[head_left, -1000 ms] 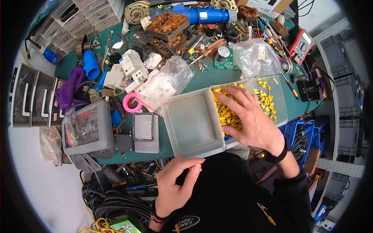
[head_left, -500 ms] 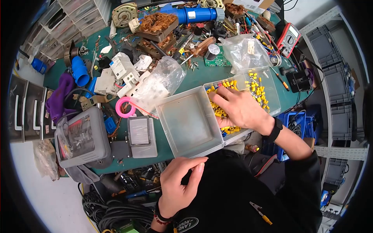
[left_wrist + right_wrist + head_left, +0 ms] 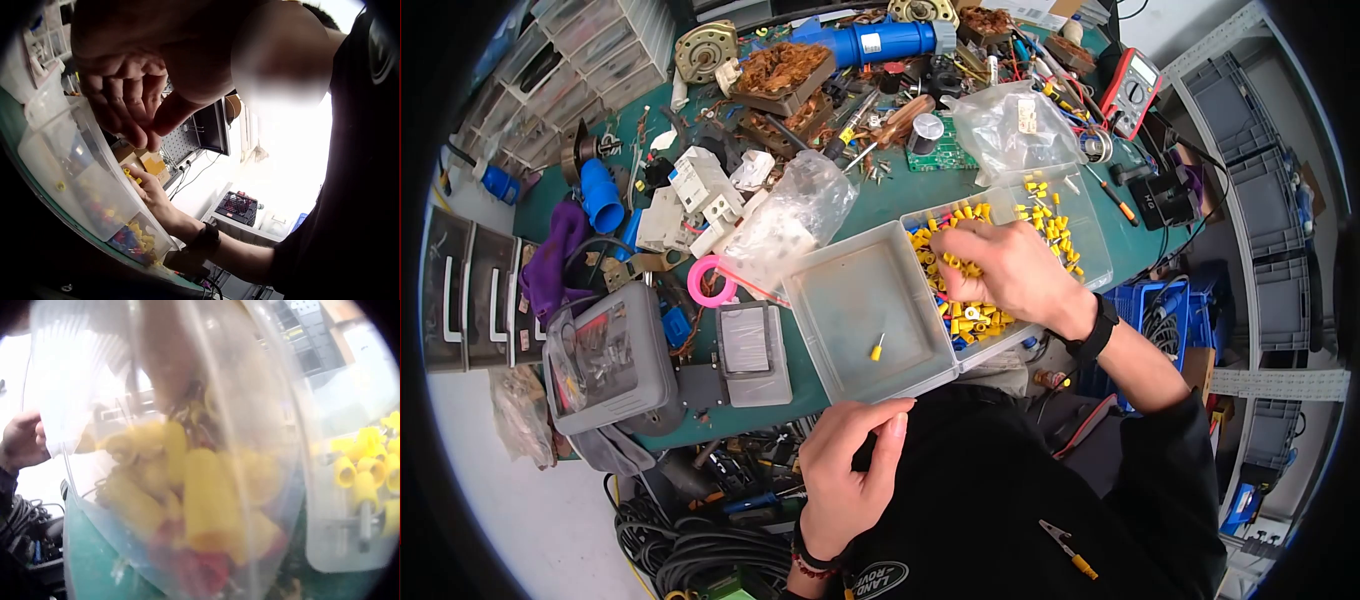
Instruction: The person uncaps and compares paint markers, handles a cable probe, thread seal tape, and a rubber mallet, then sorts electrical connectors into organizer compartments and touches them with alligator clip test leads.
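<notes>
A clear plastic box with two compartments stands at the table's front edge. Its left compartment (image 3: 845, 300) holds a single yellow ferrule (image 3: 877, 352) with a thin metal pin. Many ferrules (image 3: 975, 325), mostly yellow with some red and blue, fill the right compartment. Over that pile my right hand (image 3: 1025, 270) grips several yellow ferrules (image 3: 128, 174) between thumb and curled fingers. My left hand (image 3: 845, 475) is at the box's front corner, its fingers loosely bent and the thumb close to the index fingertip; nothing shows between them.
The box's open lid (image 3: 1075, 235) lies to the right with more yellow ferrules on it. Behind the box are a clear plastic bag (image 3: 800, 205), a pink tape ring (image 3: 710, 282) and a screwdriver (image 3: 890, 130). A red multimeter (image 3: 1133, 90) stands at the back right.
My right hand has dug into the ferrule pile and come up gripping several. A lone ferrule now lies in the left compartment. My left hand has stayed by the front edge.
</notes>
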`<state>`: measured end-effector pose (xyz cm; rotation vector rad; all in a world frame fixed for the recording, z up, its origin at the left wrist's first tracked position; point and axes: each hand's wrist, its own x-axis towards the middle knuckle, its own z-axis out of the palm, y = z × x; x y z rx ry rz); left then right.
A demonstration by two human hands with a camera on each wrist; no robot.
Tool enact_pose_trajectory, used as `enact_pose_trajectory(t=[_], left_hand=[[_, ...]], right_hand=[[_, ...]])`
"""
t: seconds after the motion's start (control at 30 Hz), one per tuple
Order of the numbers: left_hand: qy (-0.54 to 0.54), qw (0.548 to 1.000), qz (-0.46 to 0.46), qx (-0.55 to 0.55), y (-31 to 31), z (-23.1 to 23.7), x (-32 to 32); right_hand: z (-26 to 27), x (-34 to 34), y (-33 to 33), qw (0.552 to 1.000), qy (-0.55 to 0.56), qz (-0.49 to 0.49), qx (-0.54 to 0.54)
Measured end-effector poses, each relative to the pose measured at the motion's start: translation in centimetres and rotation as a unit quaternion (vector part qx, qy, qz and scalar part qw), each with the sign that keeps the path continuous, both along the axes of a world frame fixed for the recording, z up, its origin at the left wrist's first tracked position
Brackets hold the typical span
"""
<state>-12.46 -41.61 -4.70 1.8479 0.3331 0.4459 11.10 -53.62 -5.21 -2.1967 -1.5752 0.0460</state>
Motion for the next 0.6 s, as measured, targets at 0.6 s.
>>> enact_pose_trajectory(t=[0.6], left_hand=[[0.027,0.994,0.008,0.105,-1.1,0.4,1.2]], right_hand=[[2.7,2.6,-1.9,0.77,0.577,-0.181,0.204]])
